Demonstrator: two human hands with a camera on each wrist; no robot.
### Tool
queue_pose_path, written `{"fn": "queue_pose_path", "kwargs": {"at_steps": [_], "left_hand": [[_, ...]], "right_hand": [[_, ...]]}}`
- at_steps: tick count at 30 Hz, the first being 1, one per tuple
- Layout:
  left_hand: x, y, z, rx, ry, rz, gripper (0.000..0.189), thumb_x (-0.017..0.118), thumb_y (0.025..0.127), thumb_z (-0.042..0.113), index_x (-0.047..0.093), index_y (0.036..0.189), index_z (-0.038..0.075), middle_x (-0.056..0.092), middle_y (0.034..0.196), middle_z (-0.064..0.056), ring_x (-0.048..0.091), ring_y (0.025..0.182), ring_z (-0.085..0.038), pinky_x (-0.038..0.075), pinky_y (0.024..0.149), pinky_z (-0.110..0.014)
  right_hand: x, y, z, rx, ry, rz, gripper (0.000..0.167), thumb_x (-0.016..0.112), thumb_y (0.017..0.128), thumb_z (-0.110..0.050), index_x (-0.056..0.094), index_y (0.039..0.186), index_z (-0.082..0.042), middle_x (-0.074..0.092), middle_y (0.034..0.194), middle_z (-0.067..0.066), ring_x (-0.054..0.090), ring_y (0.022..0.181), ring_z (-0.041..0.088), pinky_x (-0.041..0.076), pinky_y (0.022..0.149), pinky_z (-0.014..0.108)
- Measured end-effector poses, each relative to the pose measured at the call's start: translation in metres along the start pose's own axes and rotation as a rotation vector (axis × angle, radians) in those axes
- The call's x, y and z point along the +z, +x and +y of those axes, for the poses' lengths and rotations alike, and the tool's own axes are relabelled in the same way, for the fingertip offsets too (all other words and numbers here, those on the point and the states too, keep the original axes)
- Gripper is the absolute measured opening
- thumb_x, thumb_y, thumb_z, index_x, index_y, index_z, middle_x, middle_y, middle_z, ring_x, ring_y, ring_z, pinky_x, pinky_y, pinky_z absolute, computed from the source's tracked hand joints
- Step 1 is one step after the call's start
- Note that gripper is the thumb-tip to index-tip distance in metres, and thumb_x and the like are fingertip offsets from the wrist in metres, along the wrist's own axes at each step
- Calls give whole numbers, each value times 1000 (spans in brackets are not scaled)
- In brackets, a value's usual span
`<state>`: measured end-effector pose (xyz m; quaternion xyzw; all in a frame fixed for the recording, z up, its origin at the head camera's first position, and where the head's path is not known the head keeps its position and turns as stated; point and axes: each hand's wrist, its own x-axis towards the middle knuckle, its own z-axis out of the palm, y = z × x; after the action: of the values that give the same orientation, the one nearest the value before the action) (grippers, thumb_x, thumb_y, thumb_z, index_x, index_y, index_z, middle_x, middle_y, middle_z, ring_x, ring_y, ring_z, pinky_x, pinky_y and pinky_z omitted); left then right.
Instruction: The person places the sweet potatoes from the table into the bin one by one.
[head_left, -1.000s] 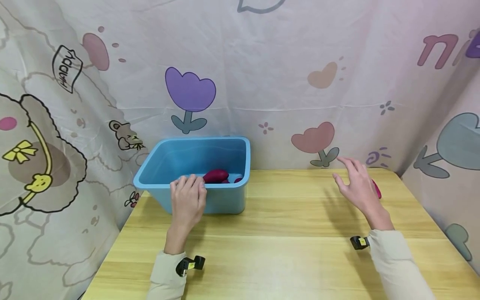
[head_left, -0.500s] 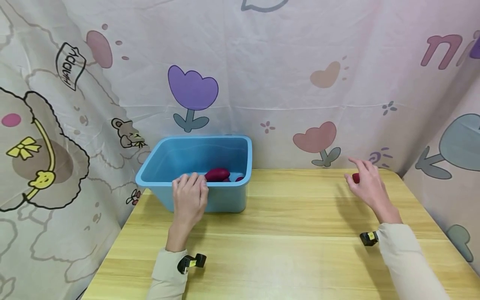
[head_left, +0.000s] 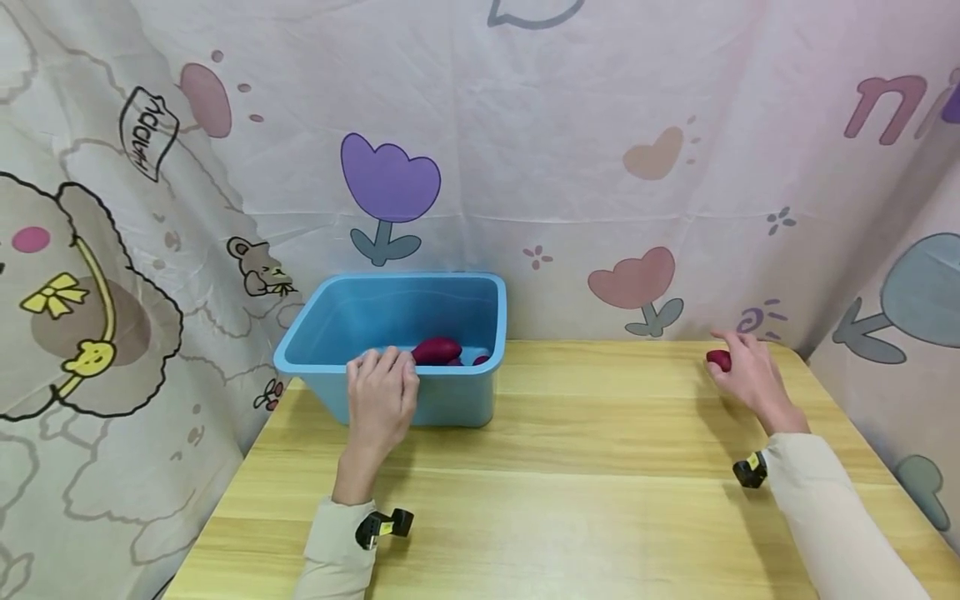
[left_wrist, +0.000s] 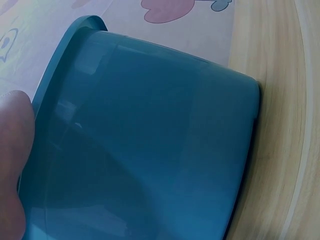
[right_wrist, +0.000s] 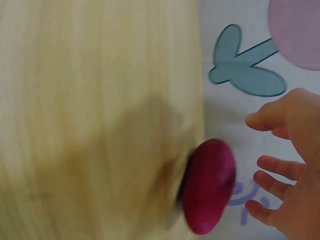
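My left hand holds the near rim of a blue plastic bin, its fingers curled over the edge. In the left wrist view, the bin's outer wall fills most of the picture and part of the hand shows at the left. At the table's far right, my right hand hovers by a dark red sweet potato. The right wrist view shows this smooth oval sweet potato apart from the spread, slightly bent fingers.
Inside the bin lies another dark red sweet potato, with more red pieces partly hidden by the rim. The wooden table ends against a printed curtain at the back. Another curtain side hangs to the left.
My right hand has moved right and back toward the sweet potato, and the sweet potato's left end has come into sight beside the thumb. The left hand stays on the bin rim.
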<state>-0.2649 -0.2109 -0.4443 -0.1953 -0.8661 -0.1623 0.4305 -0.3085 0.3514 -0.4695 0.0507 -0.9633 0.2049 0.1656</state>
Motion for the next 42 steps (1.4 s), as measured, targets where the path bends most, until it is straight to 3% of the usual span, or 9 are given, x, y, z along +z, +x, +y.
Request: {"fn": "queue_pose_path", "kwargs": {"at_steps": [18,26,34,42], "left_hand": [[-1,-1,0,6,0,10,35,34,106,23,52,81,7,54,78,-10,51,79,-36,37,84,-58],[-1,0,0,6,2,9,36,32,106,25,51,80,9,50,76,-7,50,78,-35,37,84,-56],[-1,-1,1,-20,11,-41,39,28,107,27,52,82,9,51,78,-8,51,83,-35,36,87,-56],[0,-1,0,-9,5,-5,37,31,107,27,51,81,9,52,78,-8,51,81,-35,36,86,-56]], "right_hand": [[9,-6,21,173,17,-193,70,62,89,-12,32,150,6,25,137,50,36,113,69,38,83,79],[14,-10,23,162,55,-169,71,55,87,3,29,153,6,28,136,50,37,113,69,35,91,80],[15,-14,24,154,65,-125,67,52,88,4,31,152,5,31,134,49,39,112,68,37,89,80],[7,-16,17,169,82,-62,69,51,89,3,29,154,4,31,133,50,39,111,70,37,87,81]]}}
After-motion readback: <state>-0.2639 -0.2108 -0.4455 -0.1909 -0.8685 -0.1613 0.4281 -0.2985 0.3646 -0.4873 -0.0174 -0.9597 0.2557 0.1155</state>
